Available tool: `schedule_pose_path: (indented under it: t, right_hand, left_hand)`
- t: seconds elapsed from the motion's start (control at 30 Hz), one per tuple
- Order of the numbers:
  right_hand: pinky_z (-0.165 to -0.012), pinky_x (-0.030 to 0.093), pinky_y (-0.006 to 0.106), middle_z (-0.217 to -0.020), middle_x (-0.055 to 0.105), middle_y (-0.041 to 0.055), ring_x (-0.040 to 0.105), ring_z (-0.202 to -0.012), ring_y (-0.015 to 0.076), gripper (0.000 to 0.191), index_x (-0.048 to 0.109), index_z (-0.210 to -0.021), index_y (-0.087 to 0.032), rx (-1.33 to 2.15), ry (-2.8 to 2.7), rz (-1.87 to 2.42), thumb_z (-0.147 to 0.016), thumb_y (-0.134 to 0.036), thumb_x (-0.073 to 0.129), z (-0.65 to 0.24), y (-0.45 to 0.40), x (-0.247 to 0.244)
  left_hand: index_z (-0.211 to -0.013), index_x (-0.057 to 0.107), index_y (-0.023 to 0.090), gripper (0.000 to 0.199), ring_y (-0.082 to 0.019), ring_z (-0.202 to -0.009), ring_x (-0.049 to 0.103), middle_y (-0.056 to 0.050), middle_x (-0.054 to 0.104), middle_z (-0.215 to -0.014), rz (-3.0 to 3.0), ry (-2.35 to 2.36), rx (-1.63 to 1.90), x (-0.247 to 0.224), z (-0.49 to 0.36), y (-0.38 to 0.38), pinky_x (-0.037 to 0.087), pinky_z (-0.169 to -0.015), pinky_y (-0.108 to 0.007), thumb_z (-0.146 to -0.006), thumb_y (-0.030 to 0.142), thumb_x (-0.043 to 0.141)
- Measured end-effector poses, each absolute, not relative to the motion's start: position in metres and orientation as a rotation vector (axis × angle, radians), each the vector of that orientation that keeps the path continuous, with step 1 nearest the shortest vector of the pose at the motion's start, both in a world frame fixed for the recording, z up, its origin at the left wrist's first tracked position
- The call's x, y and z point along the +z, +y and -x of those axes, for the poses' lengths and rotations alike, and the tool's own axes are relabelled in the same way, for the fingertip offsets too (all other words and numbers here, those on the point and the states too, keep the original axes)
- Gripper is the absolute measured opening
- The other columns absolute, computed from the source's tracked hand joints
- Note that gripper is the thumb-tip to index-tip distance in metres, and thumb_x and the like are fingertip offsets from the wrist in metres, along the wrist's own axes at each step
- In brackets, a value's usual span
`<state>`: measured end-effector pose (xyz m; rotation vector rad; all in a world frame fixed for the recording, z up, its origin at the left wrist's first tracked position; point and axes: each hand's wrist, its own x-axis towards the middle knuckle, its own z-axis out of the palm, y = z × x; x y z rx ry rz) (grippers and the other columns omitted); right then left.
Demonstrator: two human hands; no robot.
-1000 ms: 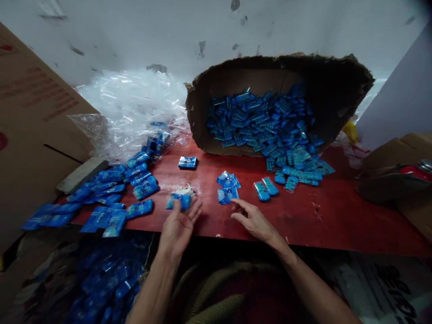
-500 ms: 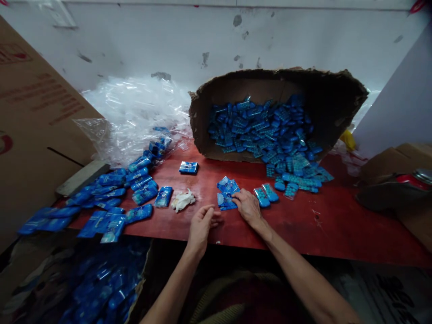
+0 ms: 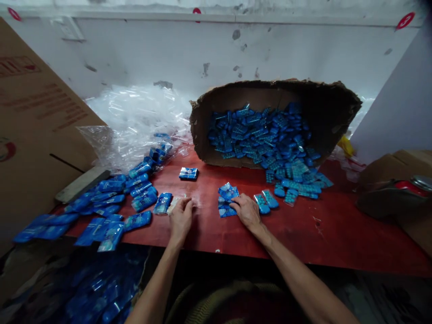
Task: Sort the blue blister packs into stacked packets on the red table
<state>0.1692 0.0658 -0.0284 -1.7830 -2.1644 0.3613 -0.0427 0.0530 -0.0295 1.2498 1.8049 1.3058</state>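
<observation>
My left hand [image 3: 181, 218] is over a crumpled white cloth [image 3: 174, 203], fingers bent together on it and partly covering it. Under the fingertips of my right hand [image 3: 248, 211] are blue printed cards [image 3: 227, 193], overlapping on the red table; its thumb and fingers pinch their right edge. Two clear-fronted blue packs with turquoise pieces [image 3: 266, 201] lie just right of that hand. Left of the cloth rests a blue printed packet [image 3: 163, 203]. A small stack of blue cards [image 3: 188, 173] sits farther back.
A torn-edged cardboard box [image 3: 337, 108] lies on its side, spilling blue packs [image 3: 263, 135] onto the red table [image 3: 303, 234]. Clear plastic sleeves [image 3: 141, 121] are heaped back left. Many blue packets [image 3: 111, 198] cover the left side. A large carton [image 3: 33, 135] stands at far left.
My left hand has moved left, from beside the blue cards onto the white cloth. My right hand stays at the cards. The view has tilted up slightly.
</observation>
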Motion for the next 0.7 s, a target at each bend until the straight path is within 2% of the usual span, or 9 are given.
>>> schedule_pose_path:
  t: [0.13, 0.23, 0.33, 0.5, 0.6, 0.7]
  right_hand:
    - [-0.065, 0.037, 0.023, -0.082, 0.058, 0.0024, 0.054, -0.079, 0.0152, 0.020, 0.062, -0.094, -0.027, 0.347, -2.181, 1.778, -0.082, -0.033, 0.047, -0.171, 0.061, -0.026]
    - [-0.063, 0.037, 0.023, -0.081, 0.058, 0.0026, 0.055, -0.077, 0.0155, 0.019, 0.063, -0.091, -0.027, 0.339, -2.175, 1.781, -0.081, -0.031, 0.048, -0.172, 0.057, -0.025]
    - [-0.065, 0.038, 0.022, -0.085, 0.058, 0.0019, 0.055, -0.080, 0.0149, 0.020, 0.061, -0.097, -0.027, 0.349, -2.146, 1.761, -0.080, -0.028, 0.050, -0.172, 0.052, -0.026]
    - [-0.071, 0.039, 0.023, -0.090, 0.059, 0.0026, 0.056, -0.085, 0.0151, 0.022, 0.058, -0.100, -0.024, 0.385, -2.087, 1.733, -0.081, -0.027, 0.047, -0.173, 0.050, -0.027]
    - [-0.070, 0.040, 0.023, -0.089, 0.060, 0.0022, 0.056, -0.082, 0.0145, 0.022, 0.056, -0.101, -0.022, 0.417, -2.087, 1.721, -0.081, -0.027, 0.047, -0.175, 0.052, -0.025]
    - [-0.069, 0.039, 0.022, -0.088, 0.060, 0.0012, 0.056, -0.079, 0.0135, 0.020, 0.055, -0.099, -0.022, 0.440, -2.118, 1.715, -0.081, -0.025, 0.047, -0.176, 0.054, -0.022]
  left_hand:
    - [-0.095, 0.056, 0.015, 0.030, -0.019, -0.076, 0.058, -0.008, 0.063, -0.086, -1.547, 1.727, 1.100, -0.024, 0.010, 0.032, 0.045, -0.071, -0.033, -0.076, 0.034, 0.043]
    - [-0.096, 0.057, 0.016, 0.028, -0.025, -0.089, 0.053, -0.011, 0.060, -0.096, -1.856, 1.976, 1.040, -0.017, 0.003, 0.029, 0.040, -0.080, -0.041, -0.077, 0.031, 0.042]
    - [-0.095, 0.057, 0.015, 0.028, -0.028, -0.096, 0.049, -0.013, 0.058, -0.098, -2.006, 2.203, 1.008, -0.011, 0.007, 0.034, 0.036, -0.084, -0.045, -0.077, 0.030, 0.043]
    - [-0.108, 0.050, 0.013, 0.036, -0.022, -0.089, 0.054, -0.012, 0.058, -0.099, -1.865, 1.913, 1.020, -0.014, -0.009, 0.035, 0.042, -0.079, -0.037, -0.079, 0.033, 0.041]
    - [-0.112, 0.046, 0.011, 0.043, -0.023, -0.090, 0.054, -0.013, 0.058, -0.098, -1.696, 1.816, 1.009, -0.022, -0.023, 0.036, 0.042, -0.079, -0.037, -0.075, 0.034, 0.047]
    - [-0.112, 0.046, 0.013, 0.043, -0.023, -0.092, 0.054, -0.011, 0.058, -0.095, -1.609, 1.729, 1.018, -0.029, -0.027, 0.040, 0.041, -0.080, -0.038, -0.072, 0.030, 0.051]
